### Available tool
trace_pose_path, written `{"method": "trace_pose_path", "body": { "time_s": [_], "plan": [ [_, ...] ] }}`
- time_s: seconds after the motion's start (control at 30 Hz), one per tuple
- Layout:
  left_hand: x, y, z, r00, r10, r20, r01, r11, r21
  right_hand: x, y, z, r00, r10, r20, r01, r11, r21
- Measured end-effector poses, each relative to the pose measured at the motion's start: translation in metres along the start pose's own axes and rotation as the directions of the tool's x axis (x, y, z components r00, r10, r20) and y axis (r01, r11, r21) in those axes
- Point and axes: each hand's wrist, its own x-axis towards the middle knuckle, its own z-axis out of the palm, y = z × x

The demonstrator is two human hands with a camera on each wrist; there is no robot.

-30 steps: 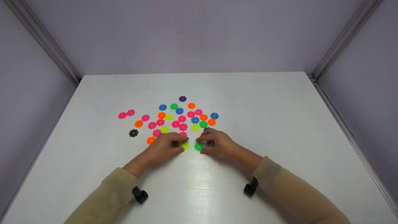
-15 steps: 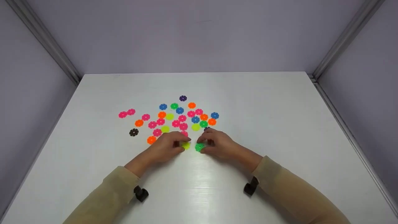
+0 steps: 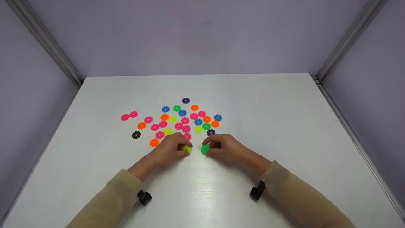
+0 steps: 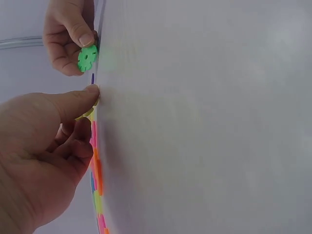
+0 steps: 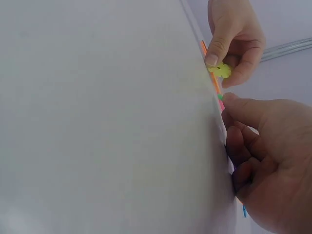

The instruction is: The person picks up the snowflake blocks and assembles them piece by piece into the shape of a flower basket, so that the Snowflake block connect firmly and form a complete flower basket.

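My left hand (image 3: 169,148) pinches a yellow flower-shaped disc (image 3: 187,149) between thumb and fingers, close over the table. Opposite it, my right hand (image 3: 225,147) holds a green notched disc (image 3: 205,149) the same way, tilted up on edge. A short gap separates the two discs. In the left wrist view the green disc (image 4: 87,58) shows its centre hole and slots. The right wrist view shows the yellow disc (image 5: 220,70) under the left thumb. A dark purple disc (image 3: 211,132) lies just beyond the right fingers, and a pink disc (image 3: 187,136) beyond the left.
Several flat notched discs in pink, orange, blue, green and yellow lie scattered beyond the hands, such as an orange disc (image 3: 154,142) and a black disc (image 3: 136,135). They rest on a white table (image 3: 269,110) with a grey wall (image 3: 202,38) behind it.
Both discs are lifted and tilted from lying nearly flat. The right hand has shifted slightly right with the green disc, uncovering the purple disc, and the yellow disc moved slightly left.
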Motion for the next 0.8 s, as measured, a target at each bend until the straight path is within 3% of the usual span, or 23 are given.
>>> {"method": "trace_pose_path", "body": {
  "time_s": [0.2, 0.3, 0.57, 0.8],
  "plan": [
    [-0.002, 0.004, 0.001, 1.000, -0.022, -0.005, 0.022, 0.999, -0.034, -0.009, 0.003, -0.008, 0.999, 0.046, -0.025, -0.043, 0.993, 0.110],
    [-0.002, 0.009, 0.002, 1.000, -0.012, -0.028, 0.010, 0.999, -0.049, -0.014, 0.005, -0.011, 0.998, 0.022, -0.060, -0.012, 0.987, 0.158],
    [-0.004, 0.032, 0.013, 0.987, 0.027, -0.159, -0.058, 0.979, -0.197, -0.025, 0.011, -0.016, 0.989, -0.019, -0.144, 0.055, 0.966, 0.252],
    [-0.004, 0.041, 0.031, 0.970, 0.009, -0.243, -0.083, 0.952, -0.295, -0.029, 0.012, -0.019, 0.989, -0.018, -0.146, 0.066, 0.943, 0.327]
  ]
}}
